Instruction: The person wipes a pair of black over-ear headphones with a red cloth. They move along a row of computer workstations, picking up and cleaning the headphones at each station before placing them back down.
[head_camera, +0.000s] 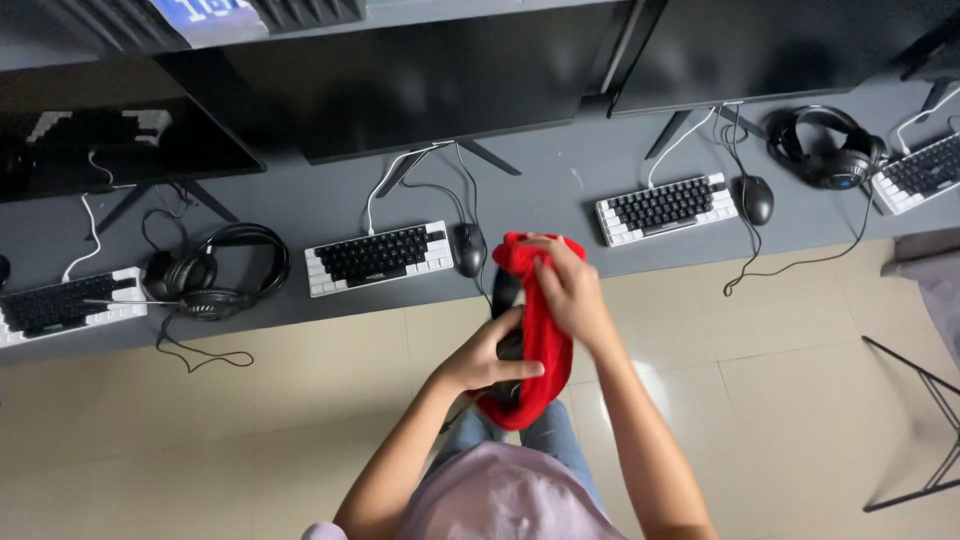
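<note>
My left hand grips a black headset by its lower ear cup, holding it upright over my lap. My right hand presses a red cloth against the headset's band and upper part. The cloth drapes over most of the headset, so only a black strip and part of the cup show. Both hands are in front of the grey desk, near a black mouse and a black-and-white keyboard.
Along the desk stand dark monitors, two more keyboards, another mouse and two other headsets with trailing cables. A black chair frame stands on the tiled floor at right.
</note>
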